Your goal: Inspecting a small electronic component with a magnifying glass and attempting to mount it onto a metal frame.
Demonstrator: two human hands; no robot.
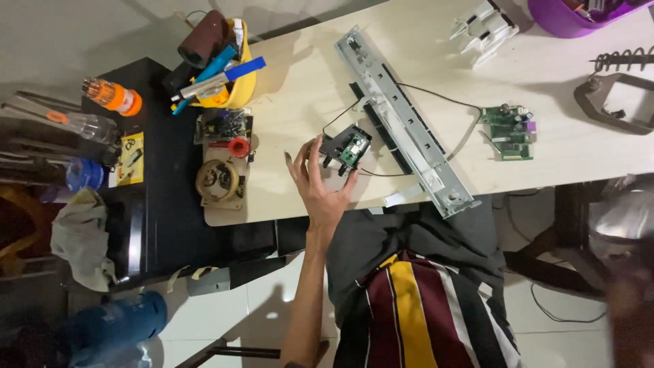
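One hand (320, 191), the left, reaches up over the bench (306, 88) edge, palm down, fingers (297, 165) spread and curling onto a small black module (346, 150) with a green board.

One view only, from a camera worn on the person's head. It looks almost straight down from well above the table (558, 146), so things on it appear small and flat. The table runs as a tilted band across the upper frame, its near edge slanting through the middle. Below that edge the camera takes in the wearer's own lap and striped shirt (415, 307), plus tiled floor (245, 307). A black stand (163, 204) fills the left side. Right lower corner is blurred. No second view to compare.
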